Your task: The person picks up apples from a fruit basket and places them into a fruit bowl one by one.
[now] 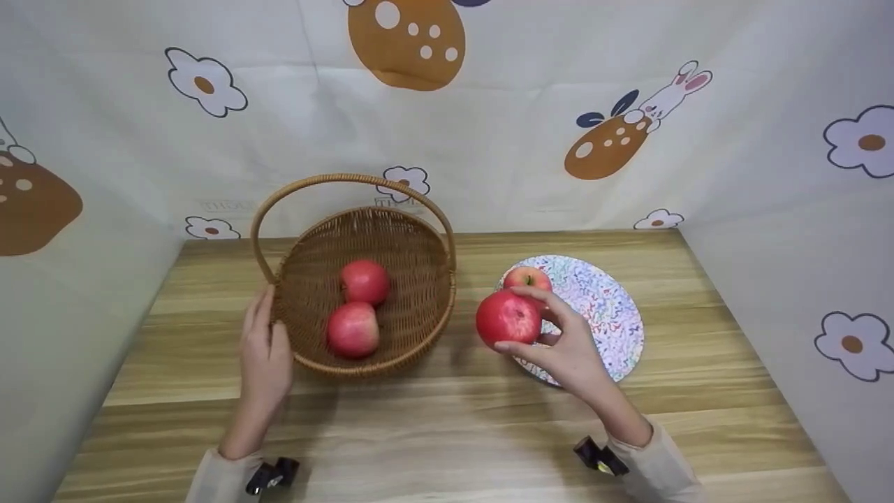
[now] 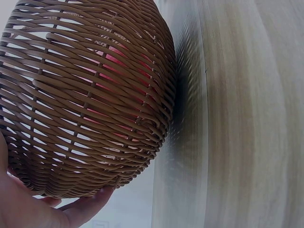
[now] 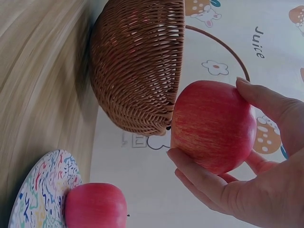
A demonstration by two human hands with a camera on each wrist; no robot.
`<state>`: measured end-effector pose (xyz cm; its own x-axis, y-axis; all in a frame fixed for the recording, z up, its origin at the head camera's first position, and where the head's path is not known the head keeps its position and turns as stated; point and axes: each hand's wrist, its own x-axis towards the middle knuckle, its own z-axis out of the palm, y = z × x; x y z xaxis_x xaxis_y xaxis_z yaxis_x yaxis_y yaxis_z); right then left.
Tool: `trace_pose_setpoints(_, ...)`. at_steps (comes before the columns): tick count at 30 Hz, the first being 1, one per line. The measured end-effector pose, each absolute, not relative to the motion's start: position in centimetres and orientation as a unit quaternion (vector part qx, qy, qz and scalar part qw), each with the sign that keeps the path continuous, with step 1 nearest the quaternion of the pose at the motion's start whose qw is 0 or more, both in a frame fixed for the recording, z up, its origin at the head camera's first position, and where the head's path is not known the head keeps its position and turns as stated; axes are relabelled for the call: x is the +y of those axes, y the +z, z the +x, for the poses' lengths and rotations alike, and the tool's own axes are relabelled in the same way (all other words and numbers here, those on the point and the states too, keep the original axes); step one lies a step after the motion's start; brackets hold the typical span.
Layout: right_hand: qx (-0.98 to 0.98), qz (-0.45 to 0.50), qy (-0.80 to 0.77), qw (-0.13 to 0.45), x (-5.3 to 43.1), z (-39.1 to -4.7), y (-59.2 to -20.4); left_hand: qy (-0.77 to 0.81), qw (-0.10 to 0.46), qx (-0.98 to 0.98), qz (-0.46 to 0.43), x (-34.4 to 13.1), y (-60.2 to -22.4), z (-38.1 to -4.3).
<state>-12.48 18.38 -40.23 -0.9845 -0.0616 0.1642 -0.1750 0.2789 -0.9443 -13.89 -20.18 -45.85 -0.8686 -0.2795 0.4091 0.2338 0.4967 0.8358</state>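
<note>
Brown wicker made up a round basket (image 1: pixel 412 279) with a tall hoop handle (image 1: pixel 346 179), and two red apples lay inside it: a rear apple (image 1: pixel 365 282) near the middle and a front apple (image 1: pixel 353 330) so close that the pair appeared to touch. The right hand (image 1: pixel 569 349) gripped a third apple (image 1: pixel 499 323), its thumb and fingers spread about as wide as the fruit. That apple was in the air between the basket and a round, multicoloured plate (image 1: pixel 607 307). A fourth apple (image 1: pixel 525 277) rested on the plate's left part, partly hidden behind the held one. The left hand (image 1: pixel 267 356) was curved round the basket's left side, fingers along the outer wall and thumb by the rim; how firmly it held could not be told. Judging by this layout, the work stood about midway: two apples were already in the basket, the third was lifted but not yet set down, and the fourth lay on the plate, held by neither hand.
</note>
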Motion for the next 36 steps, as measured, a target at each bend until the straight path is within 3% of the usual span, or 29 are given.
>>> trace_pose_setpoints(36, -0.811, 0.033, 0.583, 0.041, 21.5, -12.2, -40.7, -0.499, 0.268, -0.824, 0.000, -20.1, -46.0, -13.9)
